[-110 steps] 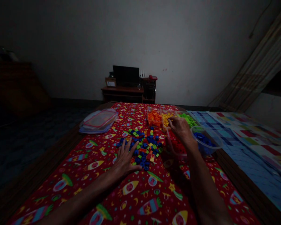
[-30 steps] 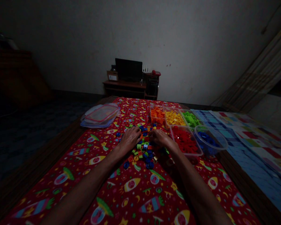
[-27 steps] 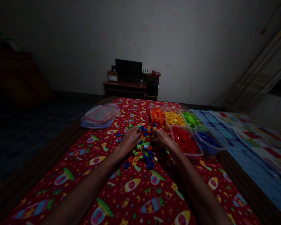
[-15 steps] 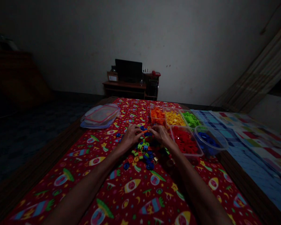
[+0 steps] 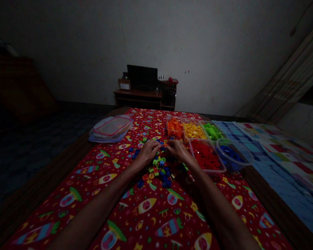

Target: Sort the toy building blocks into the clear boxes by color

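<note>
My left hand (image 5: 148, 152) is over the far part of a loose pile of small plastic building pieces (image 5: 155, 170), in green, blue, orange and yellow. Its thumb and fingers are drawn together; what they hold is too small to make out. Close by on the right, my right hand (image 5: 178, 149) reaches into the same far part, fingers bent and pinched, their tips partly hidden. Blue wheel-like pieces (image 5: 166, 183) lie at the pile's near end. Just right of my right hand stands a clear box of red pieces (image 5: 206, 156).
Behind the red box are boxes of orange (image 5: 175, 127), yellow (image 5: 194, 131) and green pieces (image 5: 212, 132). A round tub (image 5: 246, 158) with blue pieces stands at the right edge. Stacked lids (image 5: 111, 127) lie at the left on the red patterned cloth (image 5: 146, 222).
An orange piece visible between my fingertips earlier is now mostly hidden. My left hand has turned and shifted slightly nearer; my right hand has moved a little left.
</note>
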`<state>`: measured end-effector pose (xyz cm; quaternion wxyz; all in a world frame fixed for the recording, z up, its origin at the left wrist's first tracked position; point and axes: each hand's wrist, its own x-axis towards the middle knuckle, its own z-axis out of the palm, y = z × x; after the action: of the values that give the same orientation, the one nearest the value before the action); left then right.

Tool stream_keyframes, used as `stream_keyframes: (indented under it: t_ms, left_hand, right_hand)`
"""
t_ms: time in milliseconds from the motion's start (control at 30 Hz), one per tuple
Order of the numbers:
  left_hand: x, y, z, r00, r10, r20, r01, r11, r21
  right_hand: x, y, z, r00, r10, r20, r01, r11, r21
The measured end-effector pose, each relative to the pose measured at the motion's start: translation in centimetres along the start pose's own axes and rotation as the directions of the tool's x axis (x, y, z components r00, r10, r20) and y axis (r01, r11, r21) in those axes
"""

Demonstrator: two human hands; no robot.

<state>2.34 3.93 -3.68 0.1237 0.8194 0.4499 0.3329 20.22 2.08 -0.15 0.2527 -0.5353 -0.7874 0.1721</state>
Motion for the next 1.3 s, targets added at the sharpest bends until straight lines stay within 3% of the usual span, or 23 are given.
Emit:
stream_keyframes:
  t_ms: [133, 300, 467, 600, 767, 933, 1133, 1300]
  left_hand:
    - [-1.0, -0.4, 0.1, 0.998, 0.051, 0.042, -0.057, 0.987, 0.150]
    - [-1.6, 0.3, 0.6, 0.988, 0.052, 0.145, -0.086, 0.967, 0.241]
    - [-1.1, 0.3, 0.6, 0.991, 0.000, 0.131, -0.032, 0.970, 0.242]
    - [-0.5, 0.3, 0.1, 0.992, -0.125, -0.006, 0.125, 0.990, 0.065]
    - [-0.1, 1.6, 0.2, 0.957, -0.286, -0.046, 0.260, 0.919, -0.295]
    - [-0.2, 2.6, 0.3, 0.945, -0.316, -0.080, 0.274, 0.904, -0.329]
    - [-0.6, 2.2, 0.1, 0.976, -0.213, -0.050, 0.187, 0.932, -0.312]
    - [-0.5, 1.9, -0.9, 0.978, -0.198, -0.070, 0.179, 0.960, -0.216]
  right_hand:
    - [0.0, 0.4, -0.4, 0.994, 0.019, -0.110, -0.024, 0.999, -0.044]
    - [0.0, 0.4, 0.1, 0.995, -0.013, -0.095, 0.006, 0.997, -0.072]
    - [0.1, 0.4, 0.2, 0.994, -0.015, -0.110, 0.010, 0.999, -0.045]
    - [0.4, 0.6, 0.2, 0.996, 0.003, -0.085, 0.003, 0.997, 0.073]
    - [0.8, 0.4, 1.2, 0.999, 0.048, 0.018, -0.052, 0.921, 0.385]
    - [0.8, 0.2, 1.5, 0.994, 0.059, 0.088, -0.096, 0.847, 0.522]
    - [0.7, 0.4, 0.7, 0.995, 0.067, 0.072, -0.088, 0.936, 0.341]
    - [3.8, 1.8, -2.8, 0.983, 0.134, -0.125, -0.129, 0.991, 0.046]
